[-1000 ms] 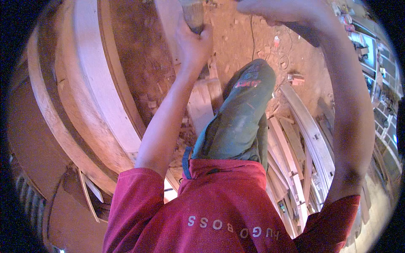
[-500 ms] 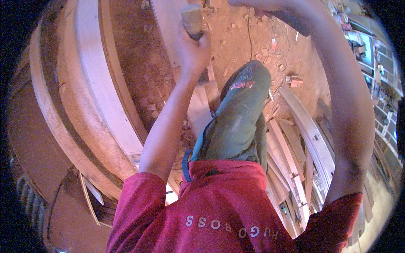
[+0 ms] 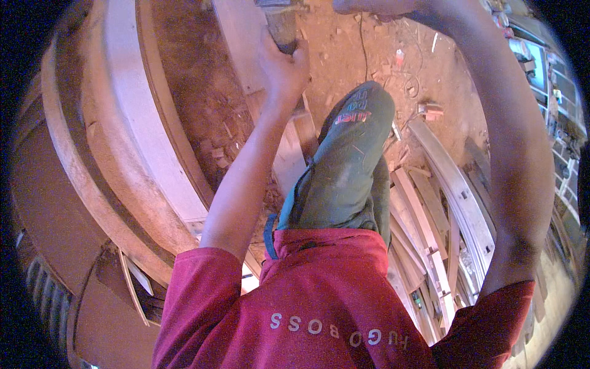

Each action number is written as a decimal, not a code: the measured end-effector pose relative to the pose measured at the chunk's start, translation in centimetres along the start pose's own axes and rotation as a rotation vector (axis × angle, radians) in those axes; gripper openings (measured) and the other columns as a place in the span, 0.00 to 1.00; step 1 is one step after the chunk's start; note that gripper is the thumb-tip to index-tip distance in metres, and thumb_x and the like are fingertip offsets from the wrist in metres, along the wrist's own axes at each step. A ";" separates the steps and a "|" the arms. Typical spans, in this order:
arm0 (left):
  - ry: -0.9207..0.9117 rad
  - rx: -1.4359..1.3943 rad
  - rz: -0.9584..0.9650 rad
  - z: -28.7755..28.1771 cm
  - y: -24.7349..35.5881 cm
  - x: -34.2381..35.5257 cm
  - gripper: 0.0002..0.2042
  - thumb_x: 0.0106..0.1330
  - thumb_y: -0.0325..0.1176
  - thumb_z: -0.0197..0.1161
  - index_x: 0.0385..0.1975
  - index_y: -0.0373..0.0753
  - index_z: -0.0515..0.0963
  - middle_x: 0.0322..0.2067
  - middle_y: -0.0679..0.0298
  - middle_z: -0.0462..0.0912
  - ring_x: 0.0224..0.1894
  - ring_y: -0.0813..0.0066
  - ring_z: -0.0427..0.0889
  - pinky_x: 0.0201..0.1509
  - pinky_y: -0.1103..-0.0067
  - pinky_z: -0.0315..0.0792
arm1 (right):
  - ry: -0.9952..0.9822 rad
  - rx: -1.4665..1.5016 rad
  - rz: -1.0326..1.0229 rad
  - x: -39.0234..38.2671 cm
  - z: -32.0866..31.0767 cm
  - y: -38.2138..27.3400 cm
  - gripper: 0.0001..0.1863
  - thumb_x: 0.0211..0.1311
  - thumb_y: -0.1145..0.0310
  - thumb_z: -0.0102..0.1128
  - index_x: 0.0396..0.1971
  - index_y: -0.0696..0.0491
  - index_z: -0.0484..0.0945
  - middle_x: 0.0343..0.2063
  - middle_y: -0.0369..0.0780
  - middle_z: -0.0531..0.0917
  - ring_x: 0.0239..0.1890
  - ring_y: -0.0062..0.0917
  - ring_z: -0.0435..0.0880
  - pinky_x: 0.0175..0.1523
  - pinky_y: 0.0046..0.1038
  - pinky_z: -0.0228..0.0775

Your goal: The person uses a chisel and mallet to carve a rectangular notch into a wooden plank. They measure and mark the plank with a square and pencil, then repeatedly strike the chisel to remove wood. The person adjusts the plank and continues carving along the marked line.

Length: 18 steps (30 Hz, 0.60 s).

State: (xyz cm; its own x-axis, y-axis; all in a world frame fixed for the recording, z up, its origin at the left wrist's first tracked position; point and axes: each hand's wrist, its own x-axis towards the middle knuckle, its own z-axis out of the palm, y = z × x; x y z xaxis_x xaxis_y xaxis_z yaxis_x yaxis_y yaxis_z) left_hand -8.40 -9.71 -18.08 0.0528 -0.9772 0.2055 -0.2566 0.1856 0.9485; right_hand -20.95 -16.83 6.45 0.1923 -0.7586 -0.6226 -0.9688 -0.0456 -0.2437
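My left hand (image 3: 284, 69) is closed around a short, thick grey-brown tool end (image 3: 282, 31) with a darker band at its top. The rest of that tool runs out past the upper edge, so its kind cannot be made out. Below this hand lies a pale wooden board (image 3: 236, 43), running down toward my knee. My right hand (image 3: 393, 7) reaches in at the top edge with its arm bent. Only its lower part shows, and whether it grips anything is cut off from view.
Long planks (image 3: 138, 92) stretch along the left. Several loose wood strips (image 3: 424, 240) are piled at the right of my leg. A cable (image 3: 364, 46) crosses the dirt floor among wood chips. A cluttered shelf or rack (image 3: 534, 61) stands at far right.
The tool in my left hand has shifted slightly up and now shows its darker top band. My right forearm has moved a little outward to the right.
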 end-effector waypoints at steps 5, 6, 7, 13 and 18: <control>-0.066 0.006 -0.067 -0.2 0.4 0.0 0.15 0.54 0.25 0.63 0.41 0.31 0.71 0.31 0.47 0.78 0.35 0.51 0.80 0.39 0.64 0.73 | 0.195 0.073 -0.019 0.2 0.4 0.7 0.13 0.54 0.66 0.61 0.37 0.57 0.78 0.23 0.46 0.83 0.23 0.30 0.83 0.31 0.34 0.75; -0.086 0.005 -0.085 -0.3 0.5 0.1 0.15 0.54 0.25 0.63 0.42 0.31 0.71 0.32 0.47 0.78 0.35 0.52 0.80 0.40 0.64 0.73 | 0.109 0.044 -0.014 0.2 0.5 0.6 0.13 0.54 0.66 0.61 0.36 0.58 0.78 0.23 0.47 0.83 0.23 0.31 0.83 0.31 0.34 0.75; -0.073 -0.012 -0.087 -0.3 0.4 0.1 0.16 0.54 0.25 0.63 0.42 0.31 0.71 0.32 0.48 0.79 0.36 0.53 0.80 0.41 0.65 0.73 | 0.022 0.014 -0.010 0.4 0.6 0.4 0.12 0.53 0.66 0.60 0.36 0.58 0.79 0.23 0.47 0.83 0.23 0.31 0.84 0.31 0.35 0.75; -0.058 -0.099 -0.082 -1.1 0.3 -0.2 0.17 0.56 0.25 0.65 0.46 0.31 0.72 0.36 0.54 0.81 0.38 0.62 0.82 0.45 0.70 0.74 | 0.224 0.003 -0.167 -1.6 1.6 2.1 0.13 0.52 0.67 0.61 0.36 0.58 0.78 0.26 0.49 0.82 0.29 0.37 0.83 0.37 0.36 0.75; -0.003 -0.216 -0.104 -3.6 5.0 -0.2 0.17 0.56 0.22 0.63 0.46 0.30 0.73 0.39 0.52 0.81 0.40 0.65 0.81 0.47 0.71 0.74 | 0.432 0.225 0.042 -7.1 2.3 0.0 0.16 0.53 0.67 0.62 0.40 0.59 0.74 0.28 0.48 0.79 0.33 0.36 0.81 0.40 0.34 0.72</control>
State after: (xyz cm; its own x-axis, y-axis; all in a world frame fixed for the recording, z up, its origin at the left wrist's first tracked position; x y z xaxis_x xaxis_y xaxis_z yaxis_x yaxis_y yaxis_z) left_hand -6.21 -8.23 -12.46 0.0652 -0.9925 0.1037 -0.0373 0.1014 0.9941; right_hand -21.95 -9.92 9.20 0.0250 -0.9592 -0.2818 -0.9074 0.0965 -0.4091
